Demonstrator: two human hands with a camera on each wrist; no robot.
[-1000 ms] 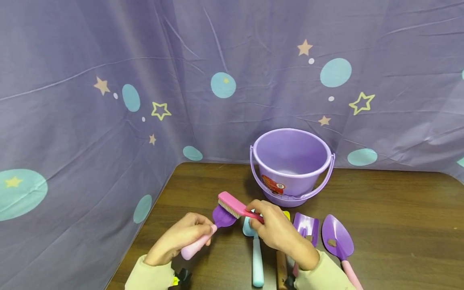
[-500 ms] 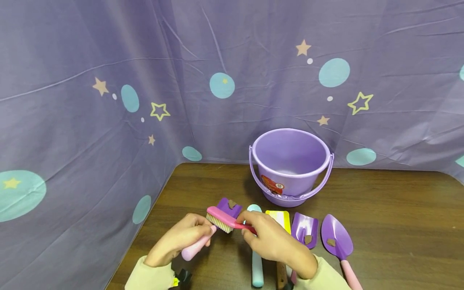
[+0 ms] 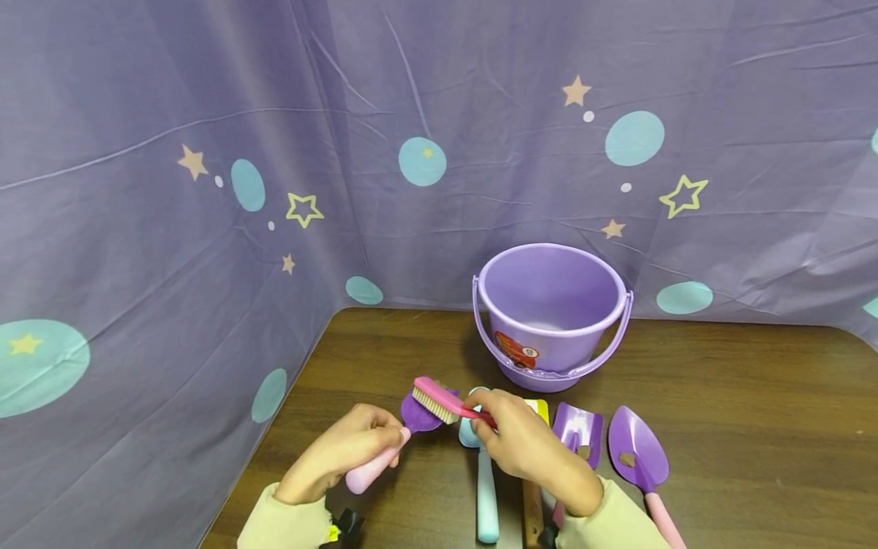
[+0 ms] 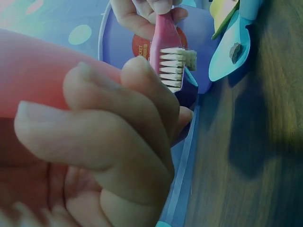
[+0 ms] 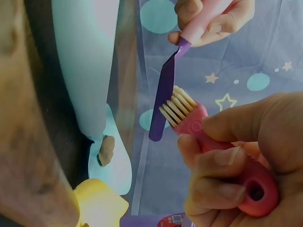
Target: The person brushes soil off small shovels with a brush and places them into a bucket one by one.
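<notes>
My left hand (image 3: pixel 346 450) grips the pink handle of a small toy shovel (image 3: pixel 414 414) with a purple blade, held over the table's left part. In my right hand (image 3: pixel 528 442) is a pink scrubbing brush (image 3: pixel 439 396), pinched by its handle with fingers and thumb. Its pale bristles (image 5: pixel 177 109) press against the shovel blade (image 5: pixel 163 97) in the right wrist view. In the head view the brush head lies across the blade and hides much of it. A brown patch shows just past the brush, near the blade's far edge.
A lilac bucket (image 3: pixel 549 305) stands behind the hands. To the right lie a light-blue shovel (image 3: pixel 487 496), a yellow wooden-handled tool (image 3: pixel 533 503), a purple square shovel (image 3: pixel 576 427) and a purple pointed shovel (image 3: pixel 638 450). Brown bits sit on several blades. Patterned curtains enclose the table.
The brush went down toward the blade's handle end, then back up and right across the blade. The left hand kept its place and grip; the shovel blade's tilt varied.
</notes>
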